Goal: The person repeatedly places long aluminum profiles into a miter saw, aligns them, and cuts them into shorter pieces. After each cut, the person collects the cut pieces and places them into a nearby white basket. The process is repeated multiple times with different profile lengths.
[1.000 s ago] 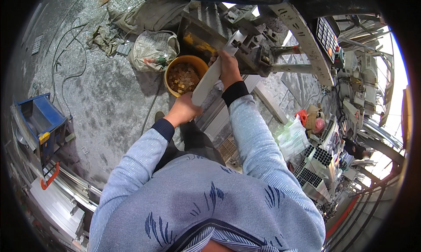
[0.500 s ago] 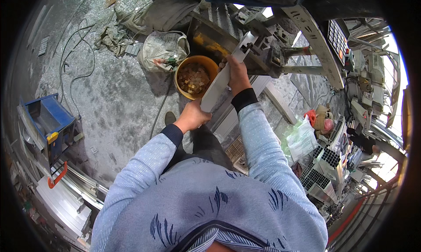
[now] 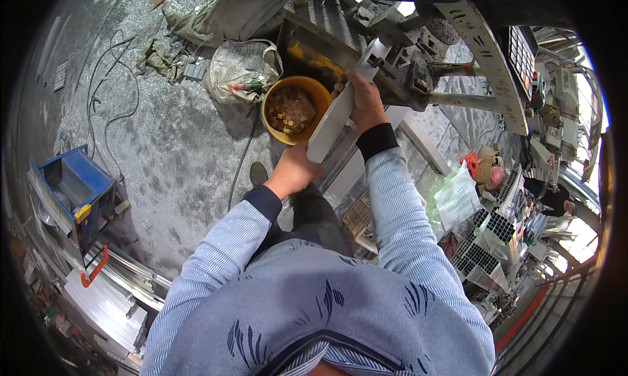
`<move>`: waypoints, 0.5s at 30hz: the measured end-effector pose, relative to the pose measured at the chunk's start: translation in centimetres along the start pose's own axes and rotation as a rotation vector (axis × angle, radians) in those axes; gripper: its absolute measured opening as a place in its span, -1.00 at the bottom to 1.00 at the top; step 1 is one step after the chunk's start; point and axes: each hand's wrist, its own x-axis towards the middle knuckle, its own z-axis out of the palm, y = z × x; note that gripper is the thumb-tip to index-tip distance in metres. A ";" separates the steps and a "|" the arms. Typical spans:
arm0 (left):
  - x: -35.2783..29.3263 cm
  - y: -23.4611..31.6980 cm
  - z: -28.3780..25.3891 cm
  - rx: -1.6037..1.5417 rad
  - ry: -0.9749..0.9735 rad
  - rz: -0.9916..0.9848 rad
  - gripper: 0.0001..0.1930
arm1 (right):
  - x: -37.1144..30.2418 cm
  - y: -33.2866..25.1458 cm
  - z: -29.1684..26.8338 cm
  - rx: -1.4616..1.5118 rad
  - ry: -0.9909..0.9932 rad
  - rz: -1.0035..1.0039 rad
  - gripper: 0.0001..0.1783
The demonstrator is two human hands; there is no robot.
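Note:
Both hands grip a pale metal profile (image 3: 332, 129) that slants up and to the right. My left hand (image 3: 295, 171) is closed round its near end. Farther along, my right hand (image 3: 367, 104) wraps its right side, with fingertips showing at the left edge. The profile's far end reaches a dark machine with metal fittings (image 3: 384, 63); whether it touches them I cannot tell. Just left of the profile stands a yellow bucket (image 3: 267, 123) holding many small blocks (image 3: 291, 109).
A white sack (image 3: 243, 65) sits beyond the bucket. At the left is a blue machine (image 3: 77, 173), with cables (image 3: 136, 91) on the floor. Long profiles (image 3: 422, 142) lie to the right, near plastic bags (image 3: 454, 196). A keypad panel (image 3: 521, 59) is at the upper right.
The profile and both hands have shifted slightly right in view. The profile's far end appears closer to the machine's fittings. Both hands keep their hold.

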 end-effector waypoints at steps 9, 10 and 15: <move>-12.0 -7.4 -1.0 0.175 0.017 -0.005 -0.59 | -11.0 10.0 2.8 0.053 0.048 0.018 -0.82; -12.1 -7.6 -1.2 0.189 0.021 -0.009 -0.59 | -11.2 10.3 3.0 0.071 0.046 -0.027 -0.82; -12.7 -7.0 -1.4 0.229 0.039 -0.060 -0.59 | -11.9 9.6 3.6 0.067 0.066 0.028 -0.81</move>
